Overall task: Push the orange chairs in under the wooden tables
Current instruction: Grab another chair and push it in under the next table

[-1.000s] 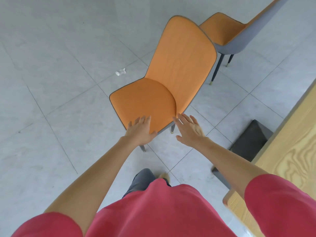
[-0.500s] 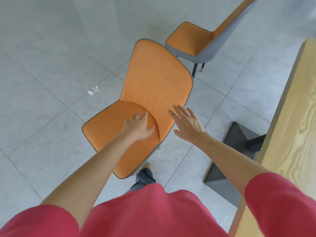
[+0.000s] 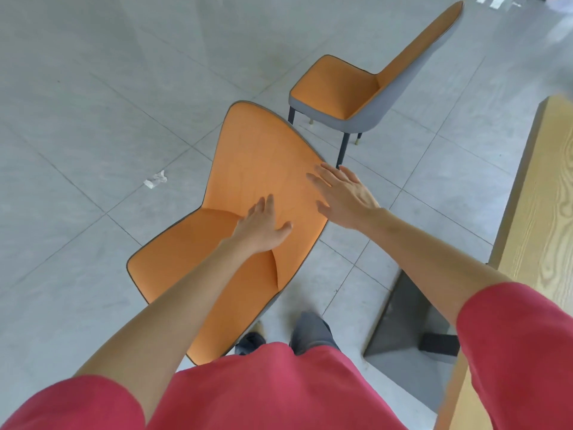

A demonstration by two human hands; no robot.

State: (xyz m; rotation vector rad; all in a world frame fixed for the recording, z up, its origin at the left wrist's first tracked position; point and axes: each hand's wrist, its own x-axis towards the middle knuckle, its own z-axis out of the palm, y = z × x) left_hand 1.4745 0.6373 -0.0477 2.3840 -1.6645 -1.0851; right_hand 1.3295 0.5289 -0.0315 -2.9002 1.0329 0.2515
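An orange chair (image 3: 248,169) with a grey shell stands just in front of me on the tiled floor, its seat toward the lower left. My left hand (image 3: 263,226) hovers over the lower backrest, fingers straight. My right hand (image 3: 341,193) is at the backrest's right edge with fingers spread, holding nothing. A second orange chair (image 3: 338,88) stands farther away, at the upper right. The wooden table (image 3: 539,206) runs along the right edge of the view.
The table's dark metal base (image 3: 403,324) sits on the floor at lower right, next to my feet. A crumpled white scrap (image 3: 155,179) lies on the grey tiles to the chair's left. Open floor spreads to the left and beyond.
I have stepped closer to the near chair. Both hands have moved from its seat front up toward the backrest, the right one reaching its right edge.
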